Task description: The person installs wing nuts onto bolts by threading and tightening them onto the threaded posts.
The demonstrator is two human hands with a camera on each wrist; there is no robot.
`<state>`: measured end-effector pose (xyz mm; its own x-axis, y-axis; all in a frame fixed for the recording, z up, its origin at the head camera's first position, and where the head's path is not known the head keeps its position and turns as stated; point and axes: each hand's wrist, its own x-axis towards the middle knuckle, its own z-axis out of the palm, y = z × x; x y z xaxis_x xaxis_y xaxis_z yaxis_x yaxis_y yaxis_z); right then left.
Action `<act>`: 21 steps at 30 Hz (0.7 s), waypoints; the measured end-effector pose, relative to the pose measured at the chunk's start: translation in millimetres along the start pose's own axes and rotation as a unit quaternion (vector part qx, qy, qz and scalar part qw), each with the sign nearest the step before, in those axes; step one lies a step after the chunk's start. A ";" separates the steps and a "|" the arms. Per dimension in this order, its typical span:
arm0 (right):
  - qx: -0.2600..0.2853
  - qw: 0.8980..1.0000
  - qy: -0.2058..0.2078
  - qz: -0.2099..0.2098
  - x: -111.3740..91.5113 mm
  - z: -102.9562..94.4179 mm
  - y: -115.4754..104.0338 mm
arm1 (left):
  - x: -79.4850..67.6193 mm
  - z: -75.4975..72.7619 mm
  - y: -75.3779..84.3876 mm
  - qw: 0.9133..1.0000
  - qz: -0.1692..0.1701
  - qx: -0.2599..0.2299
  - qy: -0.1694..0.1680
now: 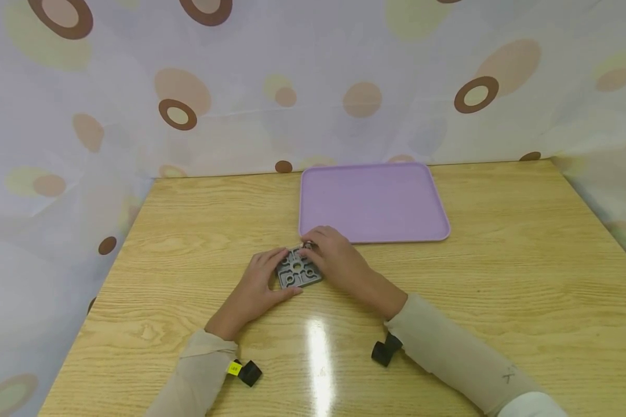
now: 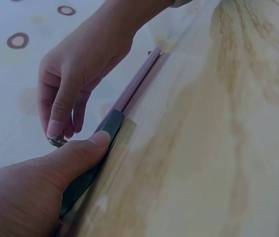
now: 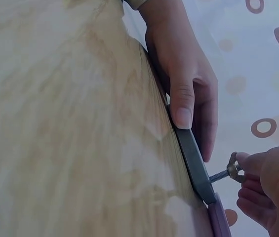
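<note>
A grey square plate point(image 1: 297, 267) with a central hole, smaller round holes and curved ridges lies on the wooden table. My left hand point(image 1: 258, 286) grips it by opposite edges, with the thumb at the near side and the fingers at the far left. In the right wrist view, a threaded bolt point(image 3: 219, 176) stands up from the plate near its far end. My right hand point(image 1: 339, 260) pinches a metal wing nut point(image 3: 234, 172) at the top of that bolt. From the head view, my fingers hide most of the wing nut.
A purple tray point(image 1: 372, 202) lies just beyond the plate, towards the back of the wooden table point(image 1: 501, 278). Patterned cloth point(image 1: 323, 87) hangs behind the table and along its sides. Black wrist devices point(image 1: 249, 373) sit at both sleeves.
</note>
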<state>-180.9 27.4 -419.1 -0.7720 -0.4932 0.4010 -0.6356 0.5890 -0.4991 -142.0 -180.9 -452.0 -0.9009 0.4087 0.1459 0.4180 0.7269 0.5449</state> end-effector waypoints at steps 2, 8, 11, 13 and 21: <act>0.006 1.000 0.003 0.002 0.0 -1.1 1.0 | 0.2 -0.3 0.3 1.000 -0.004 -0.001 -0.003; 0.004 1.000 -0.002 0.008 -1.3 -3.5 4.7 | 0.3 -0.6 1.4 1.000 -0.009 -0.008 -0.007; 0.000 1.000 -0.007 0.009 -1.7 -4.9 4.3 | 0.3 -0.2 1.2 1.000 -0.009 -0.009 -0.006; 0.000 1.000 -0.013 0.012 -1.5 -5.6 3.1 | 0.3 0.2 0.7 1.000 -0.010 -0.009 -0.007; 0.012 1.000 -0.022 0.001 -0.6 -4.8 -3.4 | 0.0 0.5 -1.8 1.000 -0.012 -0.011 -0.008</act>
<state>-178.3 28.7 -414.0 -0.7714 -0.5204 0.3662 -0.6336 0.5750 -0.5176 -142.8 -181.9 -453.4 -0.9090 0.3994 0.1190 0.3925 0.7242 0.5670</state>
